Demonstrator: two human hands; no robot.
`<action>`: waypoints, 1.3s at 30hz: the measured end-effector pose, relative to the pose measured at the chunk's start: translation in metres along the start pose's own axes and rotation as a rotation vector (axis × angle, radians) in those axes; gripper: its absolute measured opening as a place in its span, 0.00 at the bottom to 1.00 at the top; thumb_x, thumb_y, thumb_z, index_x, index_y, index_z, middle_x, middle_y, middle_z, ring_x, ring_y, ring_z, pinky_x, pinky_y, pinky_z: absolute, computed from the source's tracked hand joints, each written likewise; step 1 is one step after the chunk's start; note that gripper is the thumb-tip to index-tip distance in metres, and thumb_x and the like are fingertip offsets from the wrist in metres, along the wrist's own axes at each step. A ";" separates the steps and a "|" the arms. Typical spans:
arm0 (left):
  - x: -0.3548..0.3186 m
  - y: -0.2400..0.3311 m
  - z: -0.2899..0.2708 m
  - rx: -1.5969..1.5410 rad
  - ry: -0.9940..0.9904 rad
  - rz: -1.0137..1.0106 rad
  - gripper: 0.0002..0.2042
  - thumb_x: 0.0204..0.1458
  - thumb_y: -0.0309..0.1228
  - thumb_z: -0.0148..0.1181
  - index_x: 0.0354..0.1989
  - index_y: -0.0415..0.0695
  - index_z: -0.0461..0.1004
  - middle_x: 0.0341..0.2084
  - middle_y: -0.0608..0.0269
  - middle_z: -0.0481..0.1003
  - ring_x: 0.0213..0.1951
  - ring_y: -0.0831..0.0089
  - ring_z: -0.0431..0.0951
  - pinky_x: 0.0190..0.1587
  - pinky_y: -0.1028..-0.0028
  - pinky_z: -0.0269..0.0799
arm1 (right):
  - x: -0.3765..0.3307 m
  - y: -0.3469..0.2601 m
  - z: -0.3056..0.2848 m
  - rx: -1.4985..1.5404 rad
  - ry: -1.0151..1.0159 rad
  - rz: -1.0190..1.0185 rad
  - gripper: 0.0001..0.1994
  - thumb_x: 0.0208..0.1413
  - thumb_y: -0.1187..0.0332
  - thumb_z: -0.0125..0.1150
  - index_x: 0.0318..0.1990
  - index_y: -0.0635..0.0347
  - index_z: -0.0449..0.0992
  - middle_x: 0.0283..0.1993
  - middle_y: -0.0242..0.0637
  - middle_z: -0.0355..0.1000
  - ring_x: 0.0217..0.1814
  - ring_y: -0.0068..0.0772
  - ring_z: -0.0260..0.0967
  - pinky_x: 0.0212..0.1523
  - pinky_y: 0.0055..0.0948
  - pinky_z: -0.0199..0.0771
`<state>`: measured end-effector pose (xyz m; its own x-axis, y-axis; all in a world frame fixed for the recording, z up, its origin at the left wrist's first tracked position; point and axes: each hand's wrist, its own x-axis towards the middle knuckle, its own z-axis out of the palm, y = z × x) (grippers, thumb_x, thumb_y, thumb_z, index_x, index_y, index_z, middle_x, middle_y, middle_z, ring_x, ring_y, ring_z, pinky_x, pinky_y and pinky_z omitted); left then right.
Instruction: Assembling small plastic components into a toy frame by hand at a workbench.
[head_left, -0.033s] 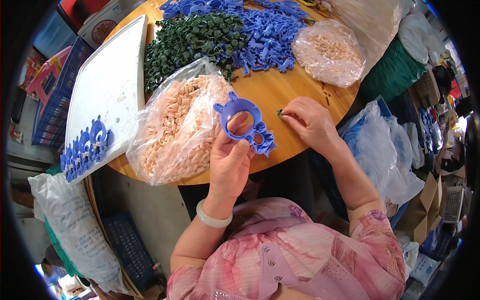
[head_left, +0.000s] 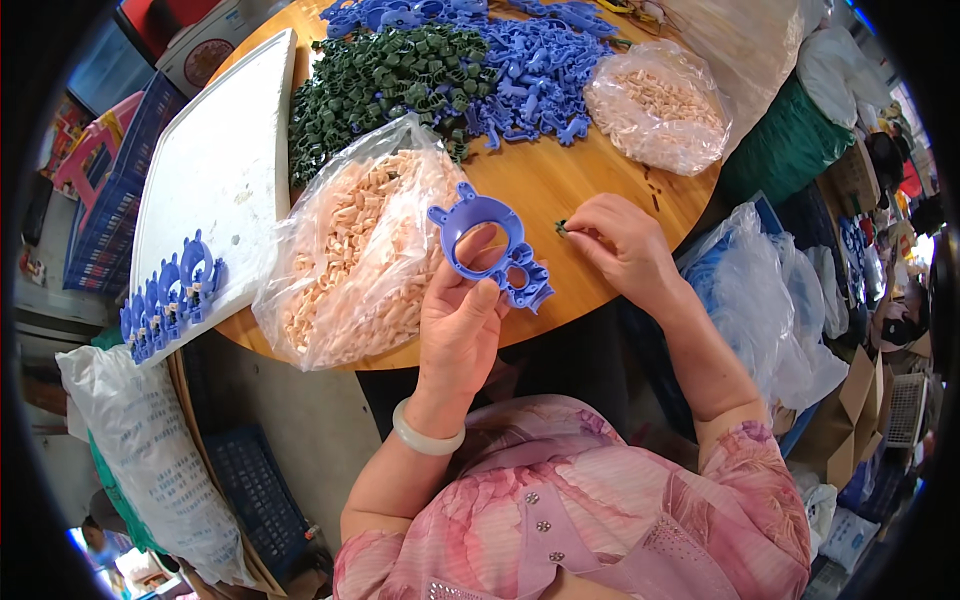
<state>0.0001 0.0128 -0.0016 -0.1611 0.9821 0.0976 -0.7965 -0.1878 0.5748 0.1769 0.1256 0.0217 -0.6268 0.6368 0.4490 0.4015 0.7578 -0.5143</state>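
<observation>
My left hand (head_left: 460, 325) holds up a blue plastic part (head_left: 490, 250) with a large ring and a smaller end, just over the near edge of the round wooden table (head_left: 560, 185). To its right, my right hand (head_left: 625, 245) rests on the table with its fingertips pinched on a small dark green piece (head_left: 562, 228). An open clear bag of peach-coloured pieces (head_left: 350, 260) lies directly left of the blue part. Beyond it sit a pile of dark green pieces (head_left: 380, 80) and a pile of blue parts (head_left: 530, 60).
A second bag of peach pieces (head_left: 660, 105) lies at the table's far right. A white board (head_left: 215, 170) on the left carries a row of blue parts (head_left: 165, 300). A white sack (head_left: 140, 460), a blue crate (head_left: 260, 490) and clear bags (head_left: 770, 290) crowd the floor.
</observation>
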 end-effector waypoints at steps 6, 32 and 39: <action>-0.001 0.002 -0.003 0.070 -0.032 -0.039 0.27 0.53 0.31 0.59 0.60 0.36 0.59 0.52 0.57 0.68 0.50 0.68 0.72 0.53 0.66 0.69 | 0.003 -0.040 -0.016 0.313 0.053 -0.188 0.08 0.45 0.78 0.64 0.34 0.61 0.75 0.34 0.38 0.71 0.38 0.38 0.71 0.37 0.29 0.71; 0.001 0.001 -0.005 -0.007 -0.056 -0.053 0.27 0.50 0.24 0.61 0.59 0.36 0.60 0.48 0.56 0.70 0.48 0.68 0.73 0.51 0.69 0.70 | 0.001 -0.065 -0.008 -0.261 -0.113 -0.411 0.09 0.42 0.68 0.56 0.34 0.57 0.73 0.31 0.30 0.65 0.35 0.31 0.66 0.33 0.30 0.63; 0.002 0.001 -0.004 -0.020 -0.052 -0.095 0.26 0.52 0.27 0.59 0.59 0.37 0.59 0.48 0.56 0.70 0.48 0.69 0.73 0.52 0.69 0.69 | 0.005 -0.060 -0.009 0.014 -0.066 -0.345 0.11 0.41 0.73 0.64 0.35 0.56 0.76 0.30 0.33 0.68 0.29 0.36 0.67 0.28 0.32 0.65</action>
<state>-0.0039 0.0143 -0.0040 -0.0542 0.9948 0.0860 -0.8184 -0.0936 0.5670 0.1555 0.0848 0.0616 -0.7660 0.3325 0.5502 0.1497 0.9246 -0.3503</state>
